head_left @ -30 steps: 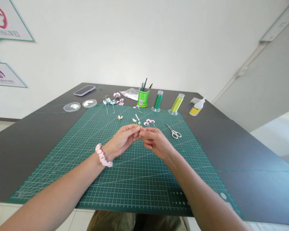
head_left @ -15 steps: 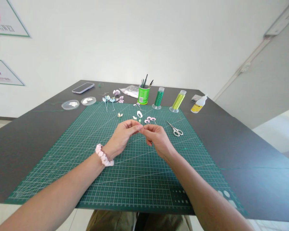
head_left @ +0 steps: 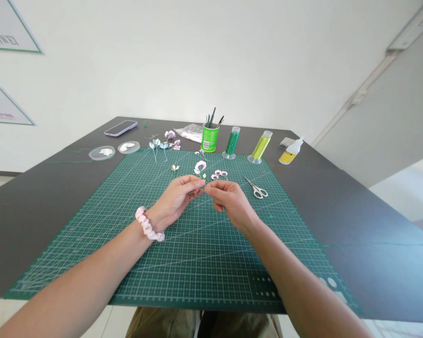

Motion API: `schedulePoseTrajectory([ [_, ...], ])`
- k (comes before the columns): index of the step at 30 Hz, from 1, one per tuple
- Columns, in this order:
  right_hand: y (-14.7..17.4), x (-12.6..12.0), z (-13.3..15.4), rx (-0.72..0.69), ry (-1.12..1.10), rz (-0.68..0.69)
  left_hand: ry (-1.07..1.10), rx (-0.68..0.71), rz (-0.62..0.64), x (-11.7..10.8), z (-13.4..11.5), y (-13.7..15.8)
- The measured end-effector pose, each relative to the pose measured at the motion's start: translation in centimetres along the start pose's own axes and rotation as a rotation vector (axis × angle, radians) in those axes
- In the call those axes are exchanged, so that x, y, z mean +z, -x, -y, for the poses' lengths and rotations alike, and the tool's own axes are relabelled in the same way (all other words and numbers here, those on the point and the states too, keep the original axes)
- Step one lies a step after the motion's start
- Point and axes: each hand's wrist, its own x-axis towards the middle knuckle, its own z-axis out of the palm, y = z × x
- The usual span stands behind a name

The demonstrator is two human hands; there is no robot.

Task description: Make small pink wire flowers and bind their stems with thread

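My left hand (head_left: 181,195) is closed in a pinch on the thin stem of a small craft flower above the cutting mat (head_left: 197,263). The pale pink, ring-like flower head (head_left: 200,166) shows just beyond the fingertips, with small light-green leaves (head_left: 204,176) below it. Close beside, my right hand (head_left: 229,197) pinches thumb against forefinger at the lower stem; what lies between these fingertips is too small to make out. Pink looped flowers (head_left: 218,174) lie past the right hand, and a cream-and-brown flower (head_left: 175,167) lies past the left.
Small scissors (head_left: 257,188) rest right of my hands. Behind stand a green can of tools (head_left: 209,138), a green thread spool (head_left: 231,144), a yellow-green spool (head_left: 261,148) and a glue bottle (head_left: 291,151). Leftward are blue flowers (head_left: 157,143), shallow dishes (head_left: 129,147) and a phone (head_left: 121,128).
The flower head has turned and tipped a little left, showing its ring more fully. My fingertips, touching before, are now slightly apart; the left hand has shifted slightly left.
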Motion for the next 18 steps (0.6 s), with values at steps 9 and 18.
schedulePoseTrajectory([
  [9, -0.05, -0.19, 0.12, 0.044, -0.105, 0.045, 0.055, -0.033, 0.032, -0.25, -0.06, -0.22],
  [18, 0.06, -0.38, 0.08, 0.059, -0.158, 0.097, 0.084, -0.045, 0.025, -0.43, -0.11, -0.27],
])
